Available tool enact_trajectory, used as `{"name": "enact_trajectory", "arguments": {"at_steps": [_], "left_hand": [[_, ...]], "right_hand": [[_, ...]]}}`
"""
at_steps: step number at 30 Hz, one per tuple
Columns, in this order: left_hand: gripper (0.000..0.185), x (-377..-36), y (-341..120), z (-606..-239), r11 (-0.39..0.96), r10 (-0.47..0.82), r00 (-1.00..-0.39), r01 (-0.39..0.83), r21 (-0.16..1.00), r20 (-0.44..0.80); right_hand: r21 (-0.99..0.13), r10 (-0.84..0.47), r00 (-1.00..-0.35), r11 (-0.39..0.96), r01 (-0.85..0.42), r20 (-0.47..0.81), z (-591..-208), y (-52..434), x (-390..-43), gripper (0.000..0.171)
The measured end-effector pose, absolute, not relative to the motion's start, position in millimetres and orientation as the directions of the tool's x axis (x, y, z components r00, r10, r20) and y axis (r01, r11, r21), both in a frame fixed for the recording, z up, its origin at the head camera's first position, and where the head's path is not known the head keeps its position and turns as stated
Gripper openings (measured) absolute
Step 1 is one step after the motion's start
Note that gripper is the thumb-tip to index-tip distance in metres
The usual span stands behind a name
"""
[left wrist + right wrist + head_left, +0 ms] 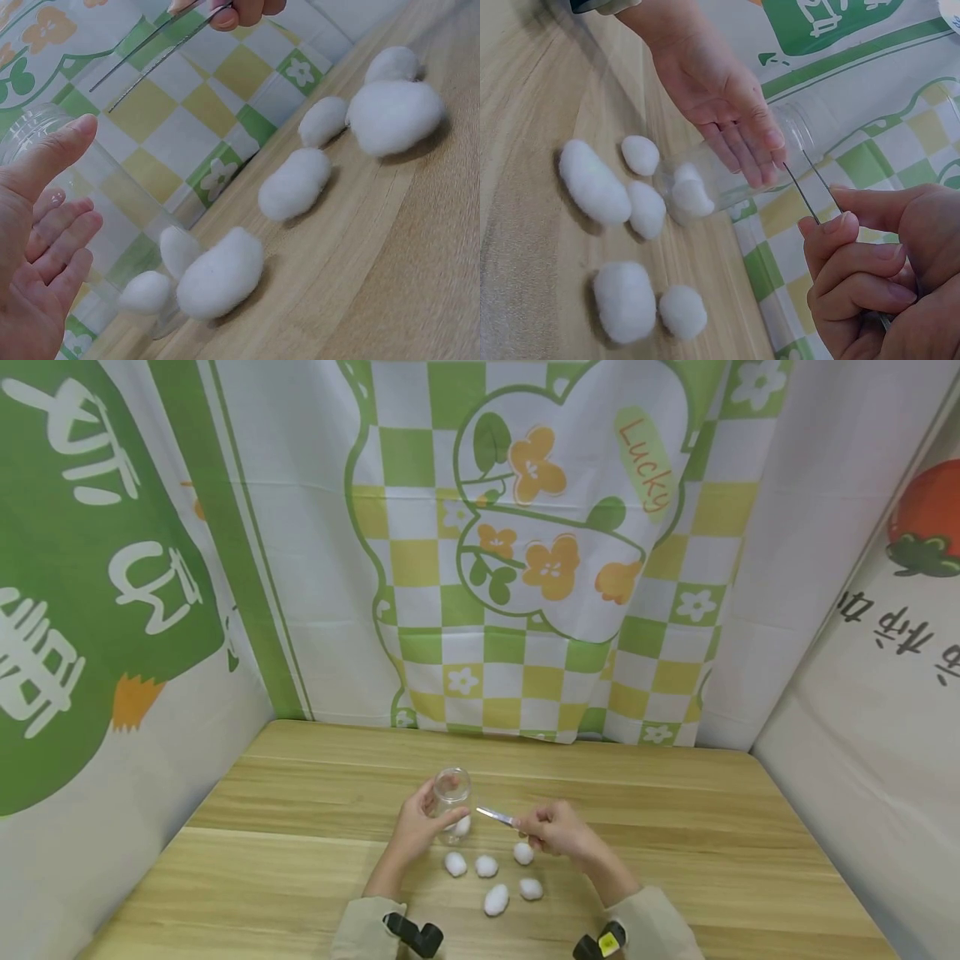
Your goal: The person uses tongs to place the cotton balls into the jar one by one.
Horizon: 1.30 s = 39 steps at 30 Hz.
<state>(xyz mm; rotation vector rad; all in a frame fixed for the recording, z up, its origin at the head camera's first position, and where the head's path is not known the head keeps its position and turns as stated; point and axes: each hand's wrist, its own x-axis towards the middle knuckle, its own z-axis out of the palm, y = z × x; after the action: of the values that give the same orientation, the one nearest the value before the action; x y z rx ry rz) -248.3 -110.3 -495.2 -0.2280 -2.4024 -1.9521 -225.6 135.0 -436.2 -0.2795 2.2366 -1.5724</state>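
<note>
Head view: a person at a wooden table [300, 810] steadies a clear glass jar [452, 787] with the left hand [417, 827], fingers curved round its side, so that the mouth leans toward the right hand [553, 828]. The right hand pinches a pair of metal tweezers [497, 816], tips aimed at the jar. One cotton ball in the jar [462, 826] lies low by its base; five loose cotton balls [487, 866] lie on the table just in front of both hands, within easy reach. Left wrist view: the left hand [37, 247] has relaxed fingers and the thumb laid along the jar [112, 187]; how firmly it grips is hard to judge here, since the glass is nearly invisible against the checked cloth [225, 82]. The tweezers [150, 46] stand slightly parted, holding nothing, above the row of loose cotton balls [294, 182]. Right wrist view: the right hand [877, 277] is closed round the tweezers [810, 189], thumb and forefinger pressing the shanks for control. The tips lie just beside the jar [735, 169], which lies tilted under the left hand [720, 94], with the cotton ball in the jar [690, 193] at its lower end.
</note>
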Motion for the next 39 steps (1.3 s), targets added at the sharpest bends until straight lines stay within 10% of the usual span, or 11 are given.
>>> {"name": "enact_trajectory", "arguments": {"at_steps": [39], "left_hand": [[0.079, -249, -111, -497, 0.194, 0.086, -0.989, 0.134, 0.972, 0.119]], "right_hand": [[-0.902, -0.385, -0.896, 0.429, 0.04, -0.223, -466, 123, -212, 0.038]]}}
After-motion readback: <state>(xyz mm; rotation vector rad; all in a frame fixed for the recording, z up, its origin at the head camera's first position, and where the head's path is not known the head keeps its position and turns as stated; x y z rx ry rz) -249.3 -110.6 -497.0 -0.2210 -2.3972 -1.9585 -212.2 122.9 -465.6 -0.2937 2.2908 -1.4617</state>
